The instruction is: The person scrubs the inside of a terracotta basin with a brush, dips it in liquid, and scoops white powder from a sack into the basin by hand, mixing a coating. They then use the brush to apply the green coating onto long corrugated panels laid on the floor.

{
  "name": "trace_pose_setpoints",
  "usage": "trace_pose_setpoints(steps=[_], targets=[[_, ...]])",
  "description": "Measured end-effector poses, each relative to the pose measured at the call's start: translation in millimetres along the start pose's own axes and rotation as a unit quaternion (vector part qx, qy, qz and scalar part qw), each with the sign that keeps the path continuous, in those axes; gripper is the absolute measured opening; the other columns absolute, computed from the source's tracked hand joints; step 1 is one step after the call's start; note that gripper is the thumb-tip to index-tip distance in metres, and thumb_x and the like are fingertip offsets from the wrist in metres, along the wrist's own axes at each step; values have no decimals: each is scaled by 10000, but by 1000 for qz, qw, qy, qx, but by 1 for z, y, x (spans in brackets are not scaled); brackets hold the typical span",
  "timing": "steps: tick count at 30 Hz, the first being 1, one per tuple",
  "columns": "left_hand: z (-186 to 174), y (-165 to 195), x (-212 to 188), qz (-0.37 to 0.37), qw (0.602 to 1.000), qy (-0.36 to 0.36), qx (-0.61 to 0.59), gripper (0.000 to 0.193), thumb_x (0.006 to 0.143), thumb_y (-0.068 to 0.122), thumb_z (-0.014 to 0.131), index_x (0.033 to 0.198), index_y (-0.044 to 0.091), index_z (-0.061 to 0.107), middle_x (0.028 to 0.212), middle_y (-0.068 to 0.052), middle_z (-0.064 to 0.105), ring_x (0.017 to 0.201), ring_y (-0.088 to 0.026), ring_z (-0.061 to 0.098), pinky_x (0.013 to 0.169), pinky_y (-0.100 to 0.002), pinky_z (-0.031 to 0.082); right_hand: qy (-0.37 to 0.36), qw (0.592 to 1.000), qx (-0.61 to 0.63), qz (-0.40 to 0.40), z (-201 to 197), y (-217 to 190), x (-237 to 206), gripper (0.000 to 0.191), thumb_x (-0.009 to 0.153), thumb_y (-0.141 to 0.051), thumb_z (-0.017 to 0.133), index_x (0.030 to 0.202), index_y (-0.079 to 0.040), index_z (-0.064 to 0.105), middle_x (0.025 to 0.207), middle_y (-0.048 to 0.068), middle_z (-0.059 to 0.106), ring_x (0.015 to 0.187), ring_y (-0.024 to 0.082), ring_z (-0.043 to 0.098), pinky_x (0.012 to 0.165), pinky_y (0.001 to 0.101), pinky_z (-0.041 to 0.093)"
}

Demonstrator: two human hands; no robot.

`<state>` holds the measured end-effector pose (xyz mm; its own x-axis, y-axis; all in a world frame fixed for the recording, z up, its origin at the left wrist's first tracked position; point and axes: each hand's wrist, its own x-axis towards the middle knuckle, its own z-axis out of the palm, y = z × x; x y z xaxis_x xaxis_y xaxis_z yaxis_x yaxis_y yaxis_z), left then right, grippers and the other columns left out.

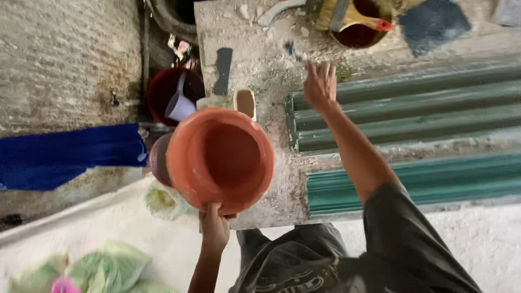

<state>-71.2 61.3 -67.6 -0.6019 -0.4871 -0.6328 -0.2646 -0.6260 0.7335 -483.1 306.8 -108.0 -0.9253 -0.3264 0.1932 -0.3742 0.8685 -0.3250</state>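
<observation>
Your left hand grips the rim of the empty orange bucket, tilted above the concrete worktop, while your right hand reaches forward open-fingered, grasping nothing yet.

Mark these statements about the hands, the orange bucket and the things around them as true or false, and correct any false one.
1. The left hand grips the rim of the orange bucket. True.
2. The orange bucket is full of water. False: its inside looks empty.
3. The right hand is stretched out, fingers spread, over the concrete slab, holding nothing. True.
4. A scoop lies in the dark red bucket. True.
5. The corrugated sheets beside the right arm are bright yellow. False: they are green.
6. A blue cloth is draped over the orange bucket. False: it lies apart, off to the side of it.
</observation>
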Motion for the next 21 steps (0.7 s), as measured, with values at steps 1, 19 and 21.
trace_pose_setpoints(steps=[1,19,21], targets=[[0,-2,-7,101,984,-22,144,329,948,154,551,1256,41,569,1110,-161,638,742,-259,725,582,-377,591,-1,999,-14,-34,6,4,12,531,933,-107,610,1458,-59,548,1199,273,516,1089,461,488,897,589,444],[109,11,-56,-46,994,97,-9,396,886,70,522,1279,26,501,986,-167,671,634,-276,647,528,-390,537,38,576,572,582,-15,117,142,237,1002,-269,699,1038,-41,648,661,-1,491,474,99,381,400,265,329],[115,8,-61,-55,995,87,-9,380,896,82,528,1273,37,512,992,-148,679,649,-263,656,522,-377,535,31,667,548,504,-19,135,138,254,1029,-294,691,1041,-46,636,690,13,596,499,106,491,428,278,429]])
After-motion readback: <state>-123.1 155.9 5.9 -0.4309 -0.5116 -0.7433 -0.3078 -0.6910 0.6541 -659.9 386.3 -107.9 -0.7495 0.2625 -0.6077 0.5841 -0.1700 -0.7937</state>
